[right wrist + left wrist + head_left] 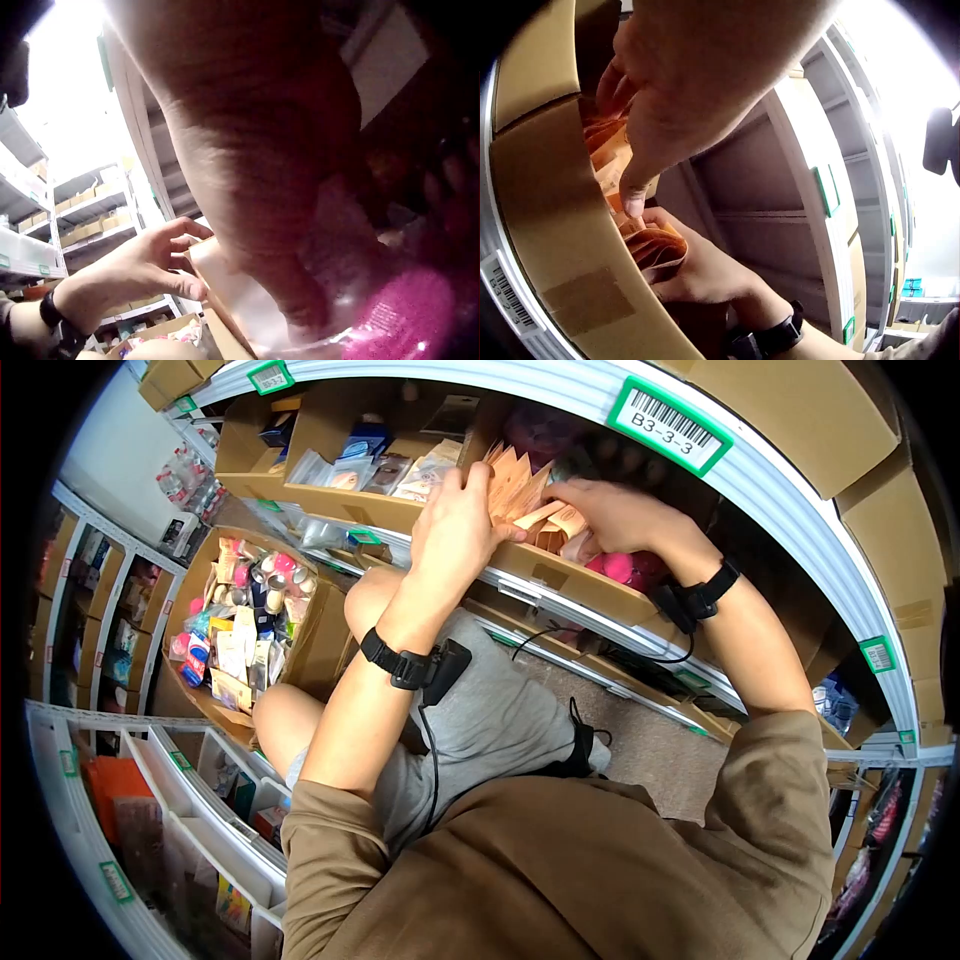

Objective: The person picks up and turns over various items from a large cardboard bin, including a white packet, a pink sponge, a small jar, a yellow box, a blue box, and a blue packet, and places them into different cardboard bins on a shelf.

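A row of tan-orange paper packets (517,490) stands upright in a cardboard bin on the shelf. My left hand (450,530) holds the packets at the row's left side, thumb in front and fingers farther back. From the right, my right hand (625,518) reaches into the same bin. In the left wrist view, the right hand (705,262) grips a bent bundle of these packets (660,247) between thumb and fingers. A bright pink item in clear plastic (405,319) lies close beside the right hand's fingers.
Left of the packets, the bin row (340,505) holds bagged goods and small boxes. A large carton (215,705) full of mixed small items stands on the floor by the person's knees. The upper shelf edge with a barcode label (670,425) runs above the hands.
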A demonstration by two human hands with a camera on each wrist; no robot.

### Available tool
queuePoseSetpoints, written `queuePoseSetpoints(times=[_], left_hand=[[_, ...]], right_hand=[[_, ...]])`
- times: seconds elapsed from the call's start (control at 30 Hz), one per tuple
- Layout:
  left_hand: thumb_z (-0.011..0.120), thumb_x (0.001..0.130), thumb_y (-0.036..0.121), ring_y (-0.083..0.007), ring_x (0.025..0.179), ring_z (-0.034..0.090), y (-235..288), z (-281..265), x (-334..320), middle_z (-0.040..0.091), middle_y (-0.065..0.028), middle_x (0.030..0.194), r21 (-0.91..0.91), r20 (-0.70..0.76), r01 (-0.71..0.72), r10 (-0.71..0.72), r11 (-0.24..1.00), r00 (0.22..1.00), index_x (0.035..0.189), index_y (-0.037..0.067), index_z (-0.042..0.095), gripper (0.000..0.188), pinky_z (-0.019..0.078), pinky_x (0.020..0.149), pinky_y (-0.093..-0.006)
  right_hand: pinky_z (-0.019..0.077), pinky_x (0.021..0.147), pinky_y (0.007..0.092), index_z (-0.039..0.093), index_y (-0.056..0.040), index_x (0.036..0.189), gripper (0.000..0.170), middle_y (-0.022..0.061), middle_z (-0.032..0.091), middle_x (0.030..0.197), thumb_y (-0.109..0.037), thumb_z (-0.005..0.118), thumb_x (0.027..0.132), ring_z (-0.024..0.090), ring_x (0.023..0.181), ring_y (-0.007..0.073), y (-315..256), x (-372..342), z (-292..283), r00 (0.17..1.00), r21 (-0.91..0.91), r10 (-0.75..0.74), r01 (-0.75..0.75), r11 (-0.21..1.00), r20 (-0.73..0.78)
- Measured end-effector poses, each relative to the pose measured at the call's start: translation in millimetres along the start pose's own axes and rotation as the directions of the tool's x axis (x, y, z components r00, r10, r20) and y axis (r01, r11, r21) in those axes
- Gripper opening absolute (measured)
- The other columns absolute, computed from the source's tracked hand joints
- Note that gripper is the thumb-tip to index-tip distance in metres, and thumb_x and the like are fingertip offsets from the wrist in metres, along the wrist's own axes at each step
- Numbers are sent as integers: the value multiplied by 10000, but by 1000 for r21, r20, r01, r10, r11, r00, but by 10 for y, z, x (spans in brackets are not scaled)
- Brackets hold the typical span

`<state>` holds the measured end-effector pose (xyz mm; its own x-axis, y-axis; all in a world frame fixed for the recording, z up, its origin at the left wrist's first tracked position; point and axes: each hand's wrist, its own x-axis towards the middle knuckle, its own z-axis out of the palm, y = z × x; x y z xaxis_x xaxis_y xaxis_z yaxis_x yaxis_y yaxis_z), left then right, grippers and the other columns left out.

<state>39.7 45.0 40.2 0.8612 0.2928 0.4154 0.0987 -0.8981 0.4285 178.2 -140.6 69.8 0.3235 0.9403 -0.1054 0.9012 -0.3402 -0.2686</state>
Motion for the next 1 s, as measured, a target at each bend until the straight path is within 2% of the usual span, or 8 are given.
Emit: queuePoseSetpoints(times=[0.33,0.43,0.5,0.57,0.7,0.73,0.87,1.0], left_hand=[[867,624,161,-426,1114,583,-167,-1,403,579,-237,1212,-201,111,-359,386,911,916,1390,152,422,886,515,914,-470],[839,647,110,-437,1093,592,-83,53,464,570,-254,1229,-77,254,-181,195,981,947,1422,133,350,916,521,895,-481],[848,653,180,-459,1012,626,-97,247,506,629,-301,1076,-66,191,-252,260,966,947,1481,103,235,1033,529,852,-483],[880,625,264,-450,1023,630,46,318,539,640,-312,1054,43,227,-49,38,998,973,1459,13,228,1088,532,861,-462],[892,618,315,-428,1058,630,75,339,829,653,-314,1058,140,466,22,-86,990,881,1411,-78,270,1081,524,897,-445],[835,694,214,-385,1073,637,114,294,880,655,-283,1100,125,528,-16,-53,992,847,1377,-41,419,839,531,906,-400],[733,713,31,-364,1099,620,1,359,1022,641,-252,1161,-83,541,-300,296,950,787,1293,34,555,607,514,926,-412],[669,739,-9,-356,1141,590,-82,420,1158,617,-206,1225,56,368,-383,337,922,867,1311,93,556,592,493,965,-417]], right_hand=[[482,917,428,483,-95,1321,717,135,563,1233,-141,828,694,556,1134,365,-83,-224,-28,992,-65,125,-125,990,-1],[487,902,428,511,-83,1245,615,113,560,1223,-195,811,720,563,1109,355,-97,-241,2,991,-36,132,-133,991,-30],[487,896,427,518,-82,1208,580,105,570,1209,-211,809,723,565,1101,351,-83,-223,54,994,-68,76,-81,994,-74],[488,891,426,526,-82,1171,545,97,580,1195,-227,806,726,567,1092,348,-65,-188,112,993,-107,18,-30,994,-117],[491,896,435,539,-106,1172,524,67,621,1158,-237,795,733,577,1090,324,-87,-168,168,989,-138,104,-118,983,-107],[495,895,435,544,-115,1187,531,63,622,1165,-227,793,732,579,1089,320,-101,-167,192,986,-128,91,-110,986,-143],[516,870,436,561,-147,1211,497,50,630,1163,-182,749,751,585,1084,317,-132,-145,276,975,-120,75,-102,988,-209],[529,843,433,574,-143,1191,447,55,625,1174,-174,713,768,591,1091,312,-246,-73,296,967,-144,149,-181,973,-206]])
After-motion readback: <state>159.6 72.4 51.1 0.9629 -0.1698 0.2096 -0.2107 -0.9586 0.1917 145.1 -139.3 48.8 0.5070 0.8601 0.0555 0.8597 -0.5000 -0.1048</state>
